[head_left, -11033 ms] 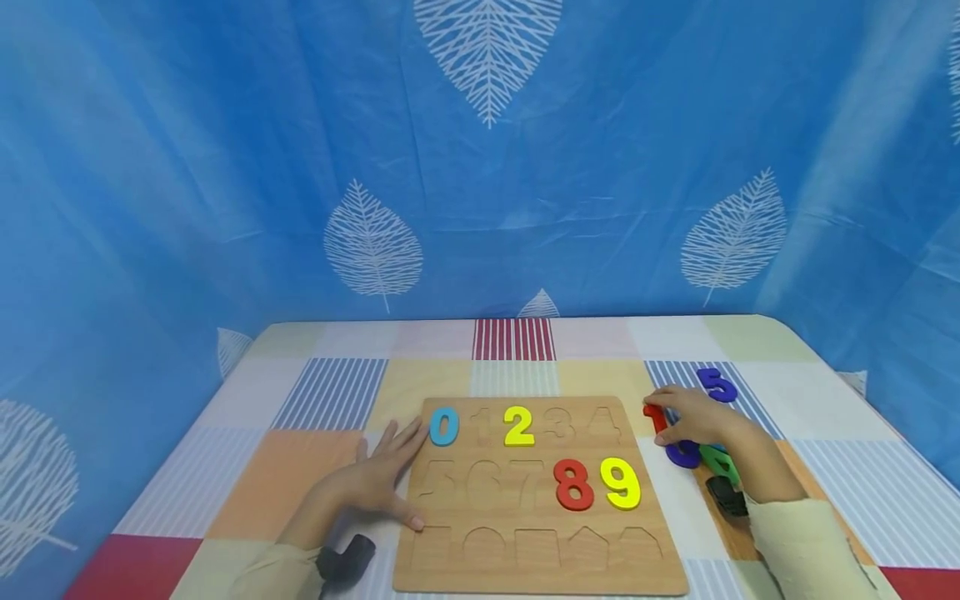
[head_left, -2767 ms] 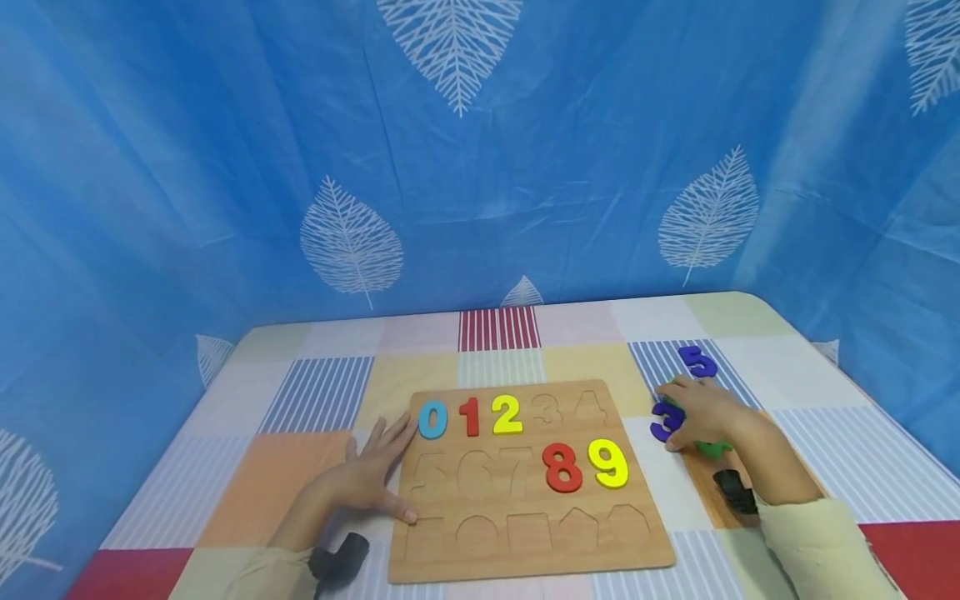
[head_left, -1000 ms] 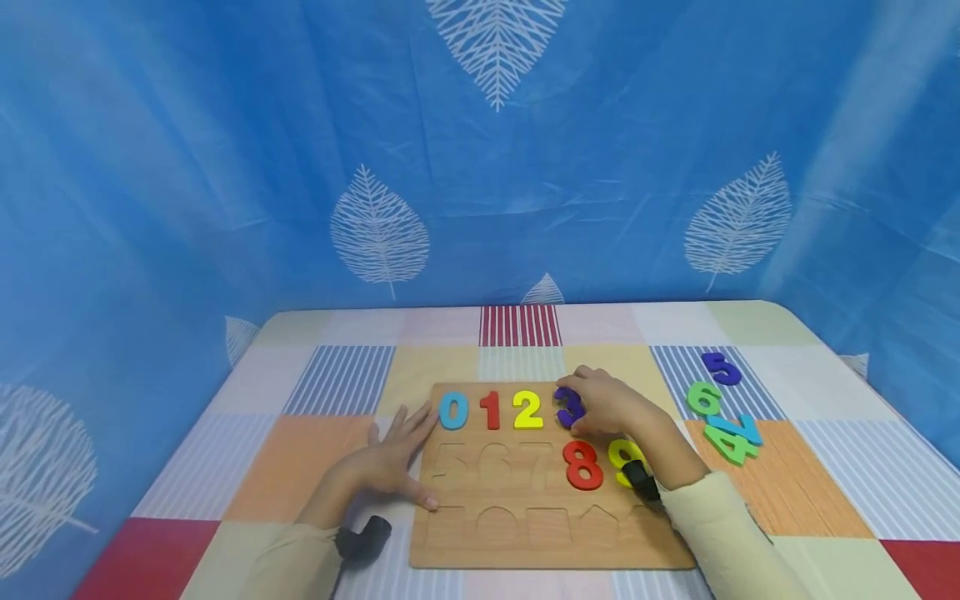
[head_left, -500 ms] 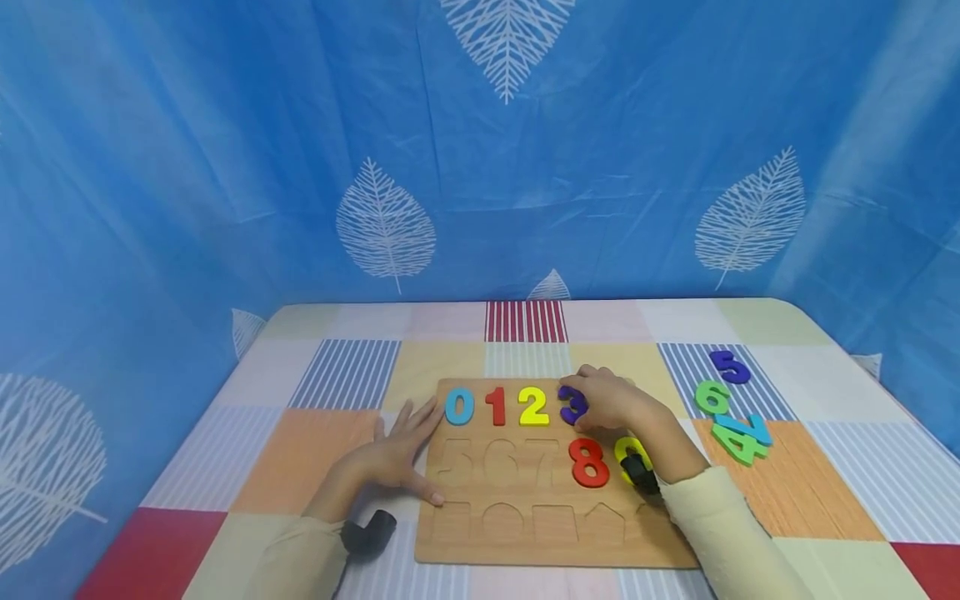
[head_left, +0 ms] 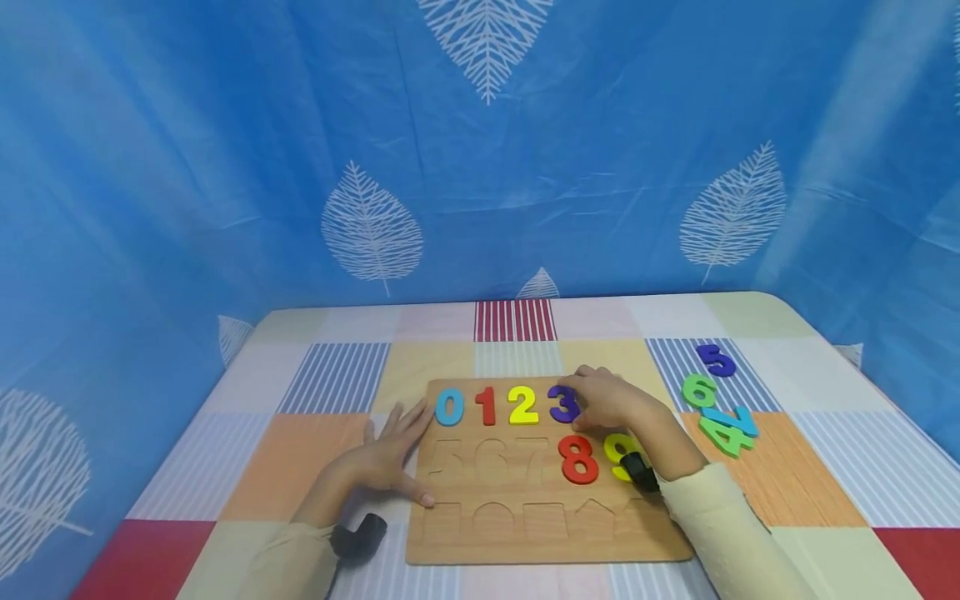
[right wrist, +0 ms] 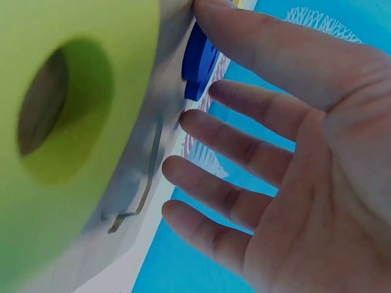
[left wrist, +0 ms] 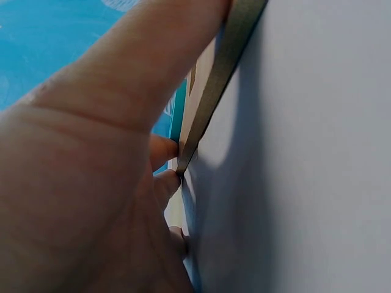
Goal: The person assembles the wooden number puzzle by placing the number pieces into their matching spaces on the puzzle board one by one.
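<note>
In the head view, a wooden number board [head_left: 487, 546] lies on the cloth-covered table. My right hand [head_left: 611, 402] pinches the purple number 3 [head_left: 567, 404] at the board's top row, thumb and forefinger on its edges; the other fingers spread loosely in the right wrist view. To its left sit a blue 0 [head_left: 438, 407], a red 1 [head_left: 489, 407] and a yellow 2 [head_left: 522, 418]. Below are a red 8 [head_left: 578, 457] and a yellow 9 [head_left: 611, 446], partly behind the wrist camera. My left hand [head_left: 378, 462] rests with spread fingers against the board's left edge.
Right of the board lie a purple 5 [head_left: 722, 367], a green 6 [head_left: 688, 392], a teal 7 [head_left: 745, 422] and a green 4 [head_left: 733, 442]; the 7 and 4 overlap. A blue leaf-print curtain [head_left: 585, 208] stands behind the table.
Eleven seconds ago my right hand held the red 1 beside the board; that piece now sits in the top row. The purple 3 has since come from the right-hand pile to the board.
</note>
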{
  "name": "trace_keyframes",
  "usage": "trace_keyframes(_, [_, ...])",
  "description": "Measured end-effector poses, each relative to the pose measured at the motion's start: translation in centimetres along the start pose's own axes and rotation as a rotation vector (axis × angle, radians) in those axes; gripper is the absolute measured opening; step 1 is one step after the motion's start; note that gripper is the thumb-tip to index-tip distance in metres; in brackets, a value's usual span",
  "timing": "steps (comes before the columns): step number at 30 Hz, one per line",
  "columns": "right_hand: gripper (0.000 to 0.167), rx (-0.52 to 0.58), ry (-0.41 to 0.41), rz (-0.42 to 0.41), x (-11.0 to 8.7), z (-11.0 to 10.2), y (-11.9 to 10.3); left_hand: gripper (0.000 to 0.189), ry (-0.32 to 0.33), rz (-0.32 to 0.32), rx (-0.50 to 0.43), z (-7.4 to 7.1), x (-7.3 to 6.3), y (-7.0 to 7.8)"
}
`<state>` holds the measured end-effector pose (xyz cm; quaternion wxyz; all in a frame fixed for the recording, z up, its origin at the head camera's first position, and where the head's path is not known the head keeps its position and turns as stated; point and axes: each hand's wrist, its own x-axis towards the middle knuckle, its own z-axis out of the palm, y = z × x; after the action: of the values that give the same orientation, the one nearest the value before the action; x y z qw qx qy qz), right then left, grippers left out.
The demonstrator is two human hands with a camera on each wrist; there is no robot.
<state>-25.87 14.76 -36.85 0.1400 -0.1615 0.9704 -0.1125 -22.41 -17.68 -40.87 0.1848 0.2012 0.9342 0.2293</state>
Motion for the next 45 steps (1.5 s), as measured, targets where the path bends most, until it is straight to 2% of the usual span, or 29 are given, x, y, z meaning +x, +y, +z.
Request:
trace_keyframes(5, [0.060,0.034,-0.006,0.014,-0.4,0.1,0.2,0.123,0.008,0.009,0.001,0.0,0.0,-0.1])
trace_keyframes(12, [0.058,0.000,0.003,-0.007,-0.8,0.5,0.8,0.122,0.007,0.008,0.005,0.1,0.1,-0.2])
trace_keyframes(16, [0.056,0.018,0.013,-0.018,-1.4,0.7,1.5,0.123,0.007,0.009,0.008,0.2,0.2,-0.2])
trace_keyframes(21, [0.052,0.074,0.034,-0.039,-2.8,1.2,3.3,0.123,0.006,0.017,0.009,0.3,0.4,-0.3])
trace_keyframes(30, [0.057,0.079,0.045,-0.004,-6.0,0.4,5.9,0.123,0.004,0.034,-0.006,0.1,0.4,-0.3])
trace_keyframes(36, [0.064,0.104,-0.009,0.077,-8.1,-0.9,7.9,0.123,0.001,0.024,-0.016,0.0,0.3,-0.4])
trace_keyframes(40, [0.068,0.177,-0.057,0.140,-9.3,-2.2,9.5,0.123,-0.002,0.030,-0.025,-0.2,0.3,-0.5])
trace_keyframes(45, [0.066,0.171,-0.098,0.208,-10.4,-3.2,11.1,0.124,-0.006,0.029,-0.016,-0.3,0.4,-0.7])
